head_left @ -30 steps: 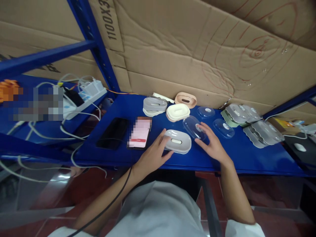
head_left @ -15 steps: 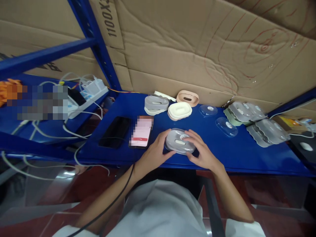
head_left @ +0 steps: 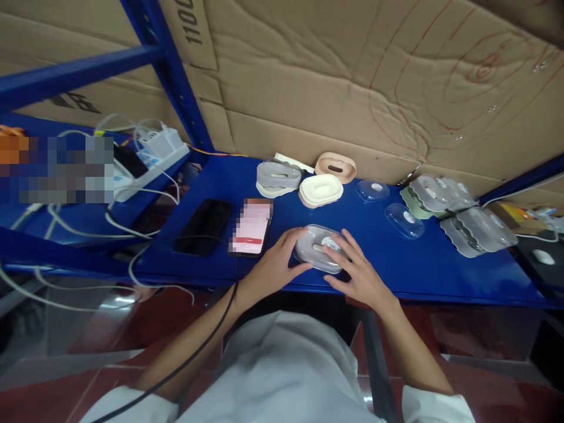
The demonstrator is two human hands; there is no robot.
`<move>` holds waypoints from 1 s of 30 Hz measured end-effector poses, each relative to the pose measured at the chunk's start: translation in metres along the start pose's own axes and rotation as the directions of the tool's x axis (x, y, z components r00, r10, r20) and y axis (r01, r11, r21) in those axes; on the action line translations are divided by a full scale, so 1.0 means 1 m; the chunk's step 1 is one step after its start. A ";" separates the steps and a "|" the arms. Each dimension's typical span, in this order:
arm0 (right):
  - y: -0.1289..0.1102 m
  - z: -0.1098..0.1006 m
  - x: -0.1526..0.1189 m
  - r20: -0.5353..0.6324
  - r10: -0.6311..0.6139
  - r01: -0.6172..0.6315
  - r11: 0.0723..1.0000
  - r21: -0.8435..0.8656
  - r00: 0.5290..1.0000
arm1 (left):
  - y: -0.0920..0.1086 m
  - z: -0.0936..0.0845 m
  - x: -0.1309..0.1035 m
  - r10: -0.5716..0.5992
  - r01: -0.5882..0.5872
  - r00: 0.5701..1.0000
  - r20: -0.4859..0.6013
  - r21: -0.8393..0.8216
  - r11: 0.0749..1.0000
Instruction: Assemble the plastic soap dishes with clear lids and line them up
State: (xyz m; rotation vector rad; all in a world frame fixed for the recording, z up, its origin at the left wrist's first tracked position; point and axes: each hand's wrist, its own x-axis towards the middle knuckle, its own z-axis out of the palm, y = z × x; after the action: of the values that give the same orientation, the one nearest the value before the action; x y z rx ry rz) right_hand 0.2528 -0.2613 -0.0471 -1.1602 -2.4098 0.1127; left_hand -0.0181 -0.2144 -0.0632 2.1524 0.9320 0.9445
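Observation:
An oval grey soap box (head_left: pixel 311 249) with a clear lid and a round sticker lies near the table's front edge. My left hand (head_left: pixel 282 261) is closed around its left end, fingers at the back and thumb at the front. My right hand (head_left: pixel 356 267) holds the right end, with its fingers over the lid by the sticker and its thumb at the front edge. Behind stand a cream soap dish (head_left: pixel 321 190), a pinkish dish (head_left: pixel 335 167) with a slot, and a grey lidded box (head_left: pixel 278 176). Two loose clear lids lie to the right, one being the nearer lid (head_left: pixel 405 220).
Left of my hands lie a lit phone (head_left: pixel 252 226) and a dark phone (head_left: pixel 202 226). Several wavy-edged grey boxes (head_left: pixel 478 232) stand at the right. A power strip (head_left: pixel 152 161) with white cables is at the left. Cardboard (head_left: pixel 299 88) walls the back.
The right fingers have shifted slightly across the lid, and the right thumb has moved left along the front edge. The camera view has tilted a little. The box stays in about the same place.

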 end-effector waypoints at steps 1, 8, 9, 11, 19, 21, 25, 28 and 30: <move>0.001 0.001 0.000 -0.008 0.018 -0.018 1.000 0.002 1.000 | 0.000 0.000 0.000 -0.001 0.001 1.000 0.004 0.002 1.000; 0.001 -0.005 -0.042 -0.165 0.195 -0.208 0.975 -0.072 0.967 | 0.004 0.000 -0.002 -0.010 0.007 0.999 0.042 0.075 0.997; 0.001 -0.009 -0.055 -0.206 0.247 -0.271 0.958 -0.097 0.947 | 0.005 -0.001 -0.003 -0.019 0.014 0.999 0.050 0.093 0.996; 0.004 -0.017 -0.084 -0.316 0.362 -0.422 0.894 -0.149 0.877 | 0.007 -0.002 -0.003 -0.035 0.027 0.997 0.065 0.117 0.993; 0.065 -0.054 -0.170 -0.675 0.503 -0.815 0.512 -0.271 0.540 | 0.005 0.000 -0.002 -0.016 0.000 0.996 0.085 0.176 0.984; 0.088 -0.061 -0.176 -0.688 0.516 -0.841 0.468 -0.273 0.510 | 0.004 0.001 -0.003 -0.011 -0.008 0.996 0.092 0.200 0.980; 0.130 -0.072 -0.174 -0.691 0.515 -0.852 0.422 -0.310 0.507 | 0.001 0.003 -0.005 0.026 -0.049 0.995 0.096 0.255 0.966; 0.150 -0.075 -0.167 -0.680 0.510 -0.845 0.395 -0.360 0.527 | -0.001 0.004 -0.005 0.047 -0.078 0.993 0.111 0.295 0.952; 0.158 -0.076 -0.162 -0.669 0.517 -0.843 0.376 -0.385 0.535 | -0.001 0.005 -0.005 0.056 -0.091 0.991 0.119 0.308 0.947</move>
State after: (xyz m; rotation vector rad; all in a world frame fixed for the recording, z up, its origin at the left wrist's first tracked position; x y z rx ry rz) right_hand 0.4872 -0.2924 -0.0815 -2.2287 -1.3394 -0.7812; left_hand -0.0172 -0.2187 -0.0689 2.4935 1.0092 0.7433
